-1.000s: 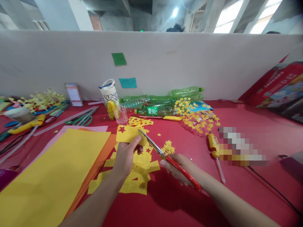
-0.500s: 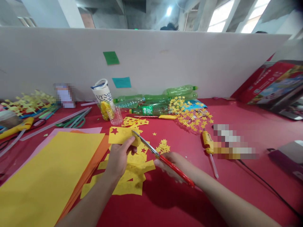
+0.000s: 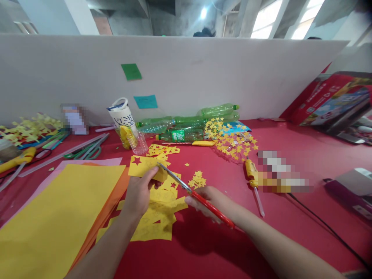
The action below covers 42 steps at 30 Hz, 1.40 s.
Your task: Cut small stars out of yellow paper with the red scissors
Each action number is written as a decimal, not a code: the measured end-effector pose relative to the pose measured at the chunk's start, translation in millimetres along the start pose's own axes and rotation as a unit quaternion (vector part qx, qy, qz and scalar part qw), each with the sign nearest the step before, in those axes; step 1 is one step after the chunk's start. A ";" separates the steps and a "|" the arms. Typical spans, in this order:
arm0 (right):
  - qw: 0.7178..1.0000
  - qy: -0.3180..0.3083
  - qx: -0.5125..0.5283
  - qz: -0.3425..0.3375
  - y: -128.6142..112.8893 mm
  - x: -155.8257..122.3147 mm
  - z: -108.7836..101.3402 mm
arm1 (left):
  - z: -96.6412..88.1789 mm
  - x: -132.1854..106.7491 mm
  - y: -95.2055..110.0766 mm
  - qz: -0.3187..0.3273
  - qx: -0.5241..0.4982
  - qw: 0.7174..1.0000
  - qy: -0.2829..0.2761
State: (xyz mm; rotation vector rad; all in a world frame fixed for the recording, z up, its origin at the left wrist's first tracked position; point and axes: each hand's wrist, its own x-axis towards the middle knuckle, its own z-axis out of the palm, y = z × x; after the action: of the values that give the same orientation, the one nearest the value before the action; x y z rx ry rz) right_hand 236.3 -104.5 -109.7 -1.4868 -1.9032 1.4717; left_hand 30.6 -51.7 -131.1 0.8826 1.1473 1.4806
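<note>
Pinched between the thumb and fingers of my left hand (image 3: 142, 190) is a yellow paper piece (image 3: 142, 166) with a star-shaped hole at its left end. My right hand (image 3: 207, 199) grips red-handled scissors (image 3: 207, 205), whose blades reach up and left to the paper's right part, tips at its face. Whether the blades are parted I cannot tell. Beneath and beyond my left hand lie yellow paper scraps (image 3: 155, 232), some with star holes. A small pile of cut yellow stars (image 3: 197, 179) rests just beyond my right hand, with a single star (image 3: 186, 164) apart from it.
On the left lie yellow sheets (image 3: 64, 201) over orange and pink ones, and green scissors (image 3: 87, 152). Green plastic bottles (image 3: 186, 133) line the white partition (image 3: 232, 77). A star heap (image 3: 232, 141) and a yellow glue gun (image 3: 252, 172) with its cord lie at right.
The whole view has shifted slightly, so everything sits a little further left. My hands still hold the paper and scissors in nearly the same pose, with the blades at the paper.
</note>
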 end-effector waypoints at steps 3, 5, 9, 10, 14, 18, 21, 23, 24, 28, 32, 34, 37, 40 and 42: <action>1.000 -0.003 0.005 0.005 0.0 0.5 0.2 | -0.5 0.6 -2.2 0.002 -0.008 1.000 0.007; 1.000 -0.006 0.010 0.007 1.5 1.6 0.3 | -0.3 0.5 -2.4 0.003 -0.012 1.000 0.007; 1.000 -0.006 0.028 0.009 8.3 4.4 0.3 | 1.4 -1.2 0.8 -0.008 -0.019 1.000 0.001; 0.999 -0.007 0.032 0.009 10.2 4.8 0.1 | 2.0 -1.9 1.9 -0.010 -0.020 1.000 0.000; 0.999 -0.019 0.044 0.001 14.9 5.0 -0.7 | 3.2 -4.6 4.1 0.005 -0.024 1.000 -0.006; 0.999 -0.021 0.044 -0.009 16.6 4.9 -0.1 | 2.1 -5.3 2.7 0.010 -0.018 1.000 -0.002; 0.998 -0.021 0.051 -0.012 17.3 5.5 1.9 | 1.2 -5.3 1.4 -0.006 -0.013 1.000 -0.001; 0.998 -0.017 0.059 -0.009 17.0 6.0 3.2 | 0.9 -5.4 0.4 -0.011 -0.005 1.000 0.000; 0.998 -0.013 0.063 -0.006 16.4 6.2 3.7 | 0.7 -5.4 -0.2 -0.010 0.002 1.000 -0.001; 0.997 -0.006 0.075 0.020 12.3 6.6 4.5 | -0.2 -5.7 -3.1 0.008 0.038 0.999 0.007; 0.996 -0.009 0.088 0.027 8.5 5.5 5.4 | -0.5 -6.2 -4.5 0.024 0.027 0.999 0.005; 0.996 -0.001 0.088 0.028 7.5 4.5 6.2 | -0.3 -6.2 -4.7 0.021 0.024 0.999 0.004; 0.997 0.006 0.076 0.034 6.8 3.4 6.9 | 0.4 -6.0 -4.7 0.017 0.024 1.000 0.006; 0.996 0.000 0.075 0.040 5.9 3.1 6.4 | 1.1 -6.2 -4.1 0.016 0.013 1.000 0.003; 0.996 0.003 0.077 0.042 4.7 3.0 5.9 | 1.4 -6.7 -3.5 0.015 0.005 1.000 0.000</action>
State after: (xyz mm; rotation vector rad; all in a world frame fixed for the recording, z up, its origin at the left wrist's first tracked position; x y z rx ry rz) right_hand 233.2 -105.4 -117.1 -1.5146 -1.7006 1.6093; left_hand 34.3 -57.9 -133.8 0.9104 1.1478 1.5006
